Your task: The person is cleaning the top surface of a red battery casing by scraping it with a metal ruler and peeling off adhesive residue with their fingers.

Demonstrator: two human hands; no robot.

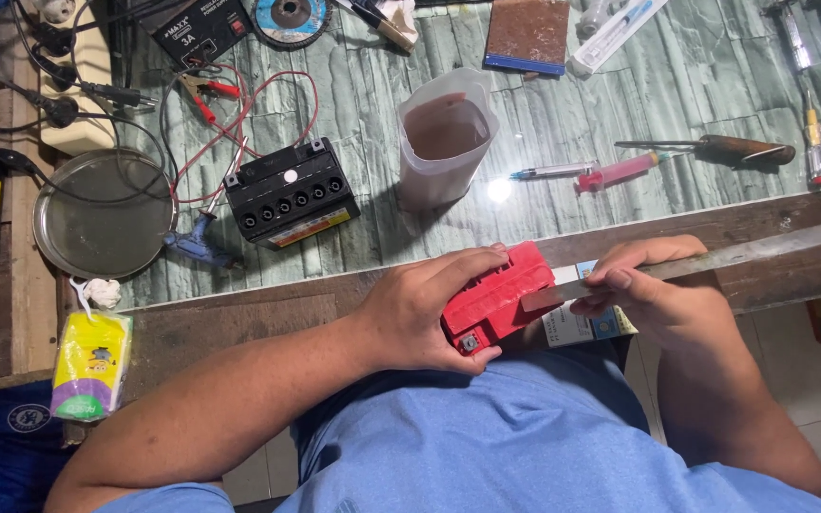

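Note:
My left hand (420, 313) grips a small red battery (501, 294) held against my lap at the bench's front edge. My right hand (653, 285) holds a long flat metal blade (743, 255), its tip laid on the battery's red top by the right edge. The blade runs out to the right. A white and blue box (577, 328) shows under the battery.
On the bench lie a black battery (292, 193) with red clip leads (211, 95), a plastic jug of brown liquid (446, 138), two syringes (586, 173), a wooden-handled screwdriver (715, 149), a round metal tray (102, 214), a power strip (78, 76) and a yellow tissue pack (92, 366).

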